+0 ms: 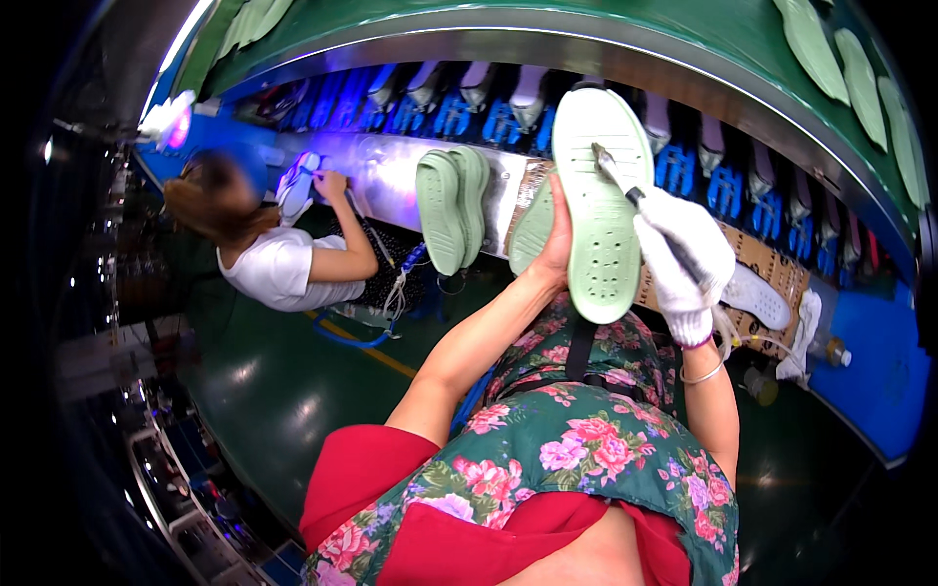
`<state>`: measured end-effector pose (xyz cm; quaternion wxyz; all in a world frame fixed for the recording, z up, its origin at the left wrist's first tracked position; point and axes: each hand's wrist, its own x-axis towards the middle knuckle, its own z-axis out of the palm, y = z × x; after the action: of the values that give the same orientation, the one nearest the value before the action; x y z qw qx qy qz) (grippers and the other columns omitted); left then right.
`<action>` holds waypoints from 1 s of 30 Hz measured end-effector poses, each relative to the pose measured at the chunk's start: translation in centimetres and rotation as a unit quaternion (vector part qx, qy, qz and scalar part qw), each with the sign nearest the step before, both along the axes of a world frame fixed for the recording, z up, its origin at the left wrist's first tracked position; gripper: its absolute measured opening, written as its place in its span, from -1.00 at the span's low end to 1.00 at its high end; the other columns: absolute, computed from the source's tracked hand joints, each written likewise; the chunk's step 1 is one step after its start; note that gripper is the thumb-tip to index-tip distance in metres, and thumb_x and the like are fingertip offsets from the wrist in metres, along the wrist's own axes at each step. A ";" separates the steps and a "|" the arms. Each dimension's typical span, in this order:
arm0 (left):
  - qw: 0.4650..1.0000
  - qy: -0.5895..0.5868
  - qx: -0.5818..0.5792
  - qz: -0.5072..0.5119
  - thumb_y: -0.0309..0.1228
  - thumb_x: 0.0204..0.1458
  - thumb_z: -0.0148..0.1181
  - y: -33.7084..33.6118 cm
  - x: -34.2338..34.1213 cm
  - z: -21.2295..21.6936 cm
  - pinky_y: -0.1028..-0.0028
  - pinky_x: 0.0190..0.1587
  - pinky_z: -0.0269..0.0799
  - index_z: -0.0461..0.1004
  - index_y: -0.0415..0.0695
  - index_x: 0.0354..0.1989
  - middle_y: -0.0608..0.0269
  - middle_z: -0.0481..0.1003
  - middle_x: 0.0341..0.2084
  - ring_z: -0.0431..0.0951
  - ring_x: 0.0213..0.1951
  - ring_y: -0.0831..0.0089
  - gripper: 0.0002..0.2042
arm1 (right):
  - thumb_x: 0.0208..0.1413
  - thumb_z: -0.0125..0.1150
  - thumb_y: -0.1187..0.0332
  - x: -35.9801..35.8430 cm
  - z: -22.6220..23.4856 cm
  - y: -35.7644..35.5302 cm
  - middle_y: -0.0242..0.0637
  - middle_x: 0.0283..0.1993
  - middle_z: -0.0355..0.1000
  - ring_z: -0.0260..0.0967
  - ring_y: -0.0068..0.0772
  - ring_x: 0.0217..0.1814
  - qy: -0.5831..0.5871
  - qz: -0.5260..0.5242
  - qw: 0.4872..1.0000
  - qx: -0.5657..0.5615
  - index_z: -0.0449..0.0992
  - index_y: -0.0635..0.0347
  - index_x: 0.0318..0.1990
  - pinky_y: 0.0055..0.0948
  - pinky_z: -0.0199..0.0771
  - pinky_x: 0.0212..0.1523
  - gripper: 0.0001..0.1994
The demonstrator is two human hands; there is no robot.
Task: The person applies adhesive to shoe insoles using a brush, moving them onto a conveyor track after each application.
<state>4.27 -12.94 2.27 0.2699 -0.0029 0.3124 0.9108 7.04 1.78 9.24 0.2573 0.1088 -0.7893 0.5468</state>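
A pale green shoe sole [598, 230] is held upright before me, its face with slots and small holes turned my way. My left hand [559, 234], bare, grips it along its left edge. In a white knitted glove, my right hand [687, 252] is closed round a brush [633, 195] with a dark handle. The bristle tip touches the upper part of the sole's face, or is very close to it. Behind my left hand another green sole [532, 232] shows in part.
Two green soles [442, 210] stand together on the metal bench [381, 171]. Shoes on blue holders [528, 98] line the far side under a green conveyor [469, 18]. A white sole [757, 298] lies on cardboard at right, near a cloth [805, 322]. A co-worker [293, 254] sits at left.
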 end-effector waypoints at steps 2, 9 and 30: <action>0.999 -0.027 0.031 -0.017 0.46 0.02 -0.50 -0.6 -0.6 -0.1 0.27 0.19 0.35 0.02 -0.02 0.38 0.14 0.29 0.20 0.36 0.18 0.27 -0.08 | -0.13 0.36 0.54 0.5 1.5 -1.1 -0.22 -0.28 0.58 0.54 -0.26 -0.27 0.014 0.062 0.989 0.135 0.64 0.16 -0.27 -0.39 0.51 -0.22 -0.80; 0.993 -0.051 -0.018 0.104 0.49 -0.01 -0.55 -1.5 -1.2 1.6 0.31 0.06 0.45 0.11 -0.05 0.33 0.18 0.36 0.11 0.46 0.04 0.32 -0.05 | -0.14 0.35 0.59 0.3 0.7 -1.3 -0.20 -0.24 0.59 0.56 -0.28 -0.23 -0.019 0.061 0.998 0.004 0.63 0.23 -0.29 -0.41 0.53 -0.15 -0.81; 0.979 0.052 0.198 -0.020 0.60 -0.28 -0.19 -3.7 -4.2 -0.3 0.16 -0.26 0.40 0.35 -0.04 0.10 0.04 0.46 -0.26 0.44 -0.32 0.15 -0.01 | -0.09 0.34 0.46 3.7 -0.3 -2.4 -0.28 -0.24 0.58 0.55 -0.22 -0.25 0.015 0.146 0.989 0.033 0.63 0.04 -0.22 -0.37 0.55 -0.23 -0.78</action>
<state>0.10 -16.64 1.95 0.2670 0.1044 0.1397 0.9478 10.72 -0.59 8.96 0.1831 0.2395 -0.7785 0.5505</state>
